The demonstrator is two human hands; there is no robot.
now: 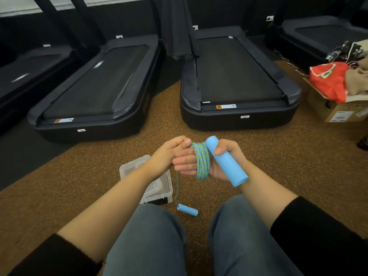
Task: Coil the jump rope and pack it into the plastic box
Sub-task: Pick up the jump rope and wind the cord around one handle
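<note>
- Brown speckled floor [258, 156] lies under me, treadmills ahead; the clear plastic box [166, 188] sits open on it, below my left forearm.
- Right hand [223, 162] clamps the upper blue handle [227, 162] under the thumb, fingers [184, 163] spread inside the coil.
- Left hand [169, 154] pinches the free strand, closed tight at the fingertips.
- Jump rope [202, 163] is mostly wound round my right fingers; coiling is the step in hand.
- Loose tail [176, 186] hangs down to the second handle [187, 210] on the floor; next I should wind up that slack, then lower the bundle into the box.
</note>
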